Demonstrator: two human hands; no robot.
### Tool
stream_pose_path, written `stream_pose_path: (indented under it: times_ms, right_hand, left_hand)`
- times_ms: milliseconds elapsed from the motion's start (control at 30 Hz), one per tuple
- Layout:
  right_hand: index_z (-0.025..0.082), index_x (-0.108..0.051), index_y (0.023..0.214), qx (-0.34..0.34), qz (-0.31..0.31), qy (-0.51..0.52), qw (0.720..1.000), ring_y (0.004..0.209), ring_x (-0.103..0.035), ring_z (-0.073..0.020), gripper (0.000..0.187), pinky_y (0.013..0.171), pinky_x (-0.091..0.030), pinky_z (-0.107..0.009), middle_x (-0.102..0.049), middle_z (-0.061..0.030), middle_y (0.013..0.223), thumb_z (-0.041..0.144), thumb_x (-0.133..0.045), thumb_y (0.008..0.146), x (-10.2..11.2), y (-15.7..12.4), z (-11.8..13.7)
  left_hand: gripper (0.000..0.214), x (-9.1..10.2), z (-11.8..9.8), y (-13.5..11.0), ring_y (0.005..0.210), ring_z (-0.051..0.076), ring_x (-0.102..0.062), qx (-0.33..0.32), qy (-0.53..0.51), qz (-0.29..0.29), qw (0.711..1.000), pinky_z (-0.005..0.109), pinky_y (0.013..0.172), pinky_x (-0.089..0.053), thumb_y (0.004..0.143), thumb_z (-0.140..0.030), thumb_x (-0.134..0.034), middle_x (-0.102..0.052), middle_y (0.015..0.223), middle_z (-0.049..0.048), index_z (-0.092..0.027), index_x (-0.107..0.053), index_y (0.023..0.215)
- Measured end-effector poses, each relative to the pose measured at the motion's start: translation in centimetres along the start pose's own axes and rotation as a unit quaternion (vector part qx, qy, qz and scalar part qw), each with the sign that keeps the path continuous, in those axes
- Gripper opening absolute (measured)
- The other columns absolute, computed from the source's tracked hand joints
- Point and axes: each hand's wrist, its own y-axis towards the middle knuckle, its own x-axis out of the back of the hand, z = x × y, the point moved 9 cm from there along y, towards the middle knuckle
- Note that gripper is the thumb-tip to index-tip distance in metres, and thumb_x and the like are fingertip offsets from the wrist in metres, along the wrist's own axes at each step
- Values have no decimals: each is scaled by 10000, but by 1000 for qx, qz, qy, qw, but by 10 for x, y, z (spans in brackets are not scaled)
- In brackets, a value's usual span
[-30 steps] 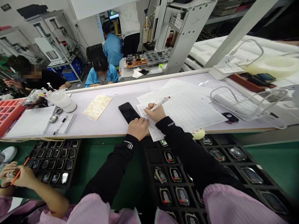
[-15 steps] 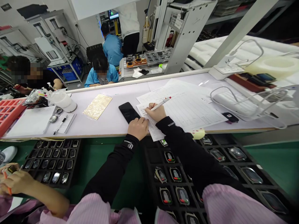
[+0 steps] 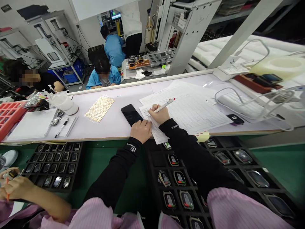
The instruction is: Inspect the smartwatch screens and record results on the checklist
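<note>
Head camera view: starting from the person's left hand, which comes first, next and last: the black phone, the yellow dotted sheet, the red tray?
From the left hand:
1. Black phone, just above it on the shelf.
2. Yellow dotted sheet, further left.
3. Red tray, at the far left edge.

A long pale table [image 3: 111, 122] runs across a factory room, with a green bench [image 3: 283, 165] below it. Beyond stand white machines [image 3: 51, 47], a grey metal frame [image 3: 188, 35] and white walls [image 3: 90, 28].

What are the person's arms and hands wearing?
Both arms wear tight black sleeves to the wrist, each with small white lettering near the cuff. Loose pink striped sleeves cover the upper arms. The left hand and right hand are bare: no gloves.
</note>
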Motion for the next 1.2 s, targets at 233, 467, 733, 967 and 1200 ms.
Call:
stream_pose_path:
  times_ms: [233,467,733,967,1200]
  right_hand:
    - [225,-239,501,6,-6,-8,1000,485,-322,-129,328,553,-294,-276,-268,52,447,214,-533,646,0,1,-1]
    - [223,-228,512,8,-14,-3,1000,479,-313,-122,352,562,-291,-276,-259,55,463,201,-535,684,3,0,1]
    - [222,-216,503,11,-21,-13,1000,470,-281,-119,345,542,-272,-279,-253,55,455,194,-529,645,4,1,3]
    - [227,-223,521,8,-15,-24,1000,473,-297,-126,329,546,-291,-279,-260,51,463,206,-521,658,3,0,1]
    - [225,-219,525,10,-11,-33,999,480,-303,-130,332,565,-289,-284,-253,47,473,192,-519,661,3,0,1]
  left_hand:
    - [330,1,-1,-1,837,209,-594,-3,1,-7,1000,353,688,-459,973,-217,-388,-697,1041,75,-199,-698,1084]
    - [320,1,-1,-1,820,210,-584,-7,3,-19,1000,355,676,-462,963,-203,-397,-695,1022,75,-197,-698,1073]
    - [336,1,-1,-1,829,213,-592,-8,4,-23,1000,354,674,-467,971,-217,-388,-701,1042,66,-200,-693,1109]
    - [317,0,0,-1,828,204,-592,-6,7,-15,1000,341,671,-455,967,-210,-409,-692,1037,80,-204,-690,1112]
    - [339,0,-1,-1,839,208,-596,-8,6,-13,1000,344,689,-463,970,-203,-390,-695,1049,81,-195,-689,1129]
